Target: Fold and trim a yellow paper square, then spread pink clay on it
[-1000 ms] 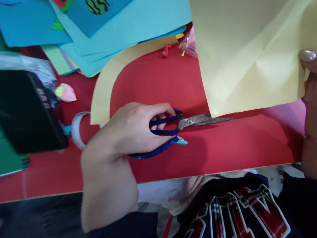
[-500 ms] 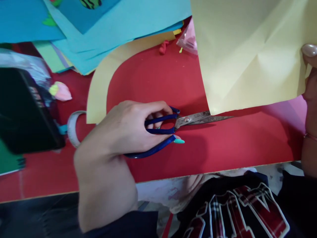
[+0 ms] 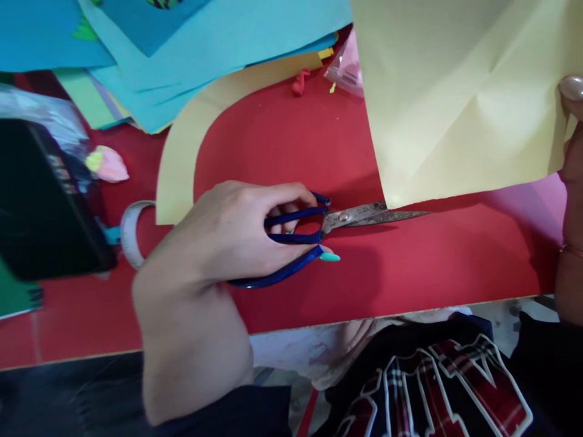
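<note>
My left hand [image 3: 246, 227] is closed around the dark blue handles of a pair of scissors [image 3: 355, 215]. Its thumb, with a green nail, lies along the lower handle. The worn metal blades point right, slightly apart, at the bottom left corner of a pale yellow sheet of paper [image 3: 428, 121]. Part of the upper blade goes out of sight behind that corner. At the right edge, my right hand [image 3: 574, 133] pinches the sheet's side; only its thumb and part of the palm show. The sheet is creased and held up off the table.
A curved yellow paper strip [image 3: 175, 164] lies left on the red table [image 3: 291, 139]. Blue paper sheets [image 3: 228, 36] are stacked behind. A black phone-like device [image 3: 45, 200], a white tape ring [image 3: 132, 237], a pink-and-yellow lump [image 3: 109, 164] and a red scrap [image 3: 299, 83] lie around.
The view has shifted slightly, so things on the left appear a little further left and up. The scissors and the sheet keep nearly the same places.
</note>
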